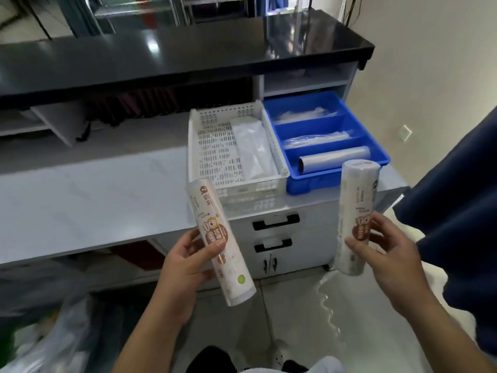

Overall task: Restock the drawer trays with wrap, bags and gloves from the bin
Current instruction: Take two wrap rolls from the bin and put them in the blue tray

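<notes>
The left hand (185, 262) wraps its fingers round the middle of a left roll (217, 240), thumb across the label, the roll tilted with its top leaning left. The right hand (382, 249) pinches a right roll (356, 216) near its lower half between thumb and fingertips, almost upright. Both labels face the person, probably to check what each roll is before choosing a slot.

The rolls hang in the air short of the counter (94, 200), not yet in any tray. The white tray (192, 146) and blue tray (336, 181) sit side by side at the counter's edge, within easy reach for filling. A clear packet (254, 149) lies along the white tray's right side. The blue tray's front compartment holds a bare roll (334, 158) lying crosswise, so these rolls likely go in the same way.
</notes>
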